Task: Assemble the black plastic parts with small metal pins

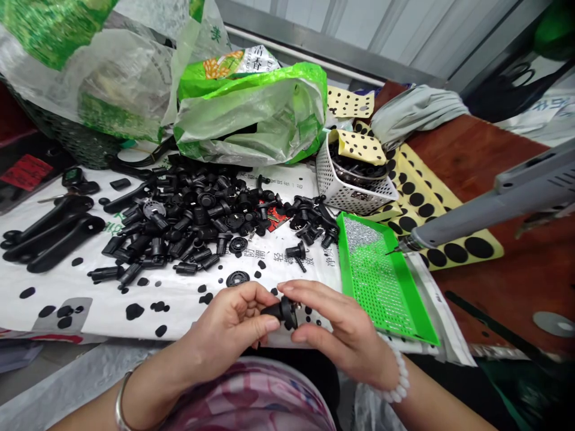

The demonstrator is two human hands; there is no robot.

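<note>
My left hand (231,317) pinches a black plastic knob (284,311) with a wide round flange, held sideways above the table's near edge. Small metal bits show at the flange end. Around that end my right hand (344,329) is spread, fingers stretched and thumb apart; whether its fingertips touch the flange I cannot tell. Just beyond both hands lie a loose black disc (238,279) and a single black knob piece (296,251). Farther back is a heap of black plastic parts (197,209).
At the right stands a green perforated tray (415,320) of small screws, with a grey electric screwdriver (485,206) reaching over it. Behind are a white basket (354,194), sheets of black round stickers (453,221) and a green plastic bag (251,114). Black handles (58,233) lie left.
</note>
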